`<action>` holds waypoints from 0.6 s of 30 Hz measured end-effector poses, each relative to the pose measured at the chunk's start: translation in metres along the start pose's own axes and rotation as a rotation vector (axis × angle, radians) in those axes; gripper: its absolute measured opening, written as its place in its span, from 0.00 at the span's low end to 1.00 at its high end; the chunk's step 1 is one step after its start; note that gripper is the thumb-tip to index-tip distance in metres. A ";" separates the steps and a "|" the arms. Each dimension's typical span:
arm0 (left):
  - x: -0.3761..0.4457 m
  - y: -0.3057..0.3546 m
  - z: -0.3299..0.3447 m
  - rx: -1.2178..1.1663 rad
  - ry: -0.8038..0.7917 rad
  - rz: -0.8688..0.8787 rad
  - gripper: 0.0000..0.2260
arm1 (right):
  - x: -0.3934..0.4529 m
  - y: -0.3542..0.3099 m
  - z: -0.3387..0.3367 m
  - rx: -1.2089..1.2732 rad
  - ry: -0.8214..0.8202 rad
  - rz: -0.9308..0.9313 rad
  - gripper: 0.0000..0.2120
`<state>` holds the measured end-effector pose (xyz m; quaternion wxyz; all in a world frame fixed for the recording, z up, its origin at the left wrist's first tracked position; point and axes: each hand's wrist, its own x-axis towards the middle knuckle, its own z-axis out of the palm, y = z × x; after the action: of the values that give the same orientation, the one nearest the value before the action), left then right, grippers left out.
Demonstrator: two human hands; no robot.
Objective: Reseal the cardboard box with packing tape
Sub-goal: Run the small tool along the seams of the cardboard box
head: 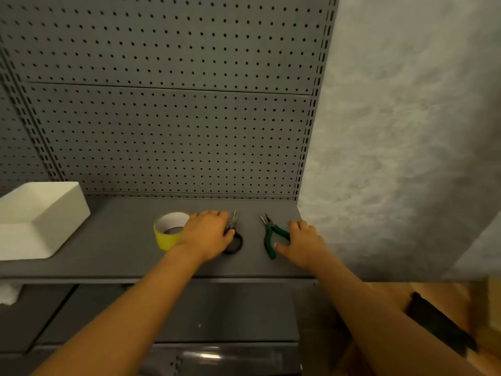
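A: Where's the tape roll (170, 230) seen?

B: On the grey shelf (122, 240), stood tilted, core axis pointing up and twd the pegboard (168, 131); touched by the left wrist side.

A: Left hand (208, 234)?

B: Laid over scissors (232, 229), tips pointed away; fingers curved over them, grip can't be told.

A: Right hand (302, 244)?

B: Rested flat, relaxed, thumb against green-handled pliers (271, 234), long axis front-to-back, nose twd pegboard. White bin (40, 218) sat far left.

2 bare forearms, no sleeves visible to the frame edge. Left hand (207, 234) and right hand (303, 244): no rings, gloves or watch visible.
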<state>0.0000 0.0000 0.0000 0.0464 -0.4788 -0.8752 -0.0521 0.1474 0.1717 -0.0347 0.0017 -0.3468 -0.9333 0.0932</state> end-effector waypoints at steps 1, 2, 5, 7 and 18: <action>0.001 -0.001 -0.001 0.004 -0.006 -0.004 0.20 | 0.001 -0.001 0.001 -0.005 -0.003 0.005 0.37; 0.003 -0.003 0.001 -0.003 0.005 -0.009 0.19 | 0.003 -0.002 0.002 -0.008 0.000 0.011 0.37; 0.007 -0.008 0.004 0.006 0.006 -0.007 0.19 | 0.008 -0.004 0.005 0.007 -0.025 0.028 0.36; 0.010 -0.010 0.007 0.004 -0.001 -0.002 0.19 | 0.011 -0.008 0.007 0.027 -0.031 0.043 0.36; 0.019 -0.020 0.005 -0.005 -0.011 0.006 0.20 | 0.016 -0.032 0.011 -0.065 -0.060 0.067 0.44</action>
<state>-0.0273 0.0057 -0.0031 0.0405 -0.4818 -0.8738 -0.0516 0.1136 0.1565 -0.0406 -0.0404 -0.3746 -0.9234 0.0733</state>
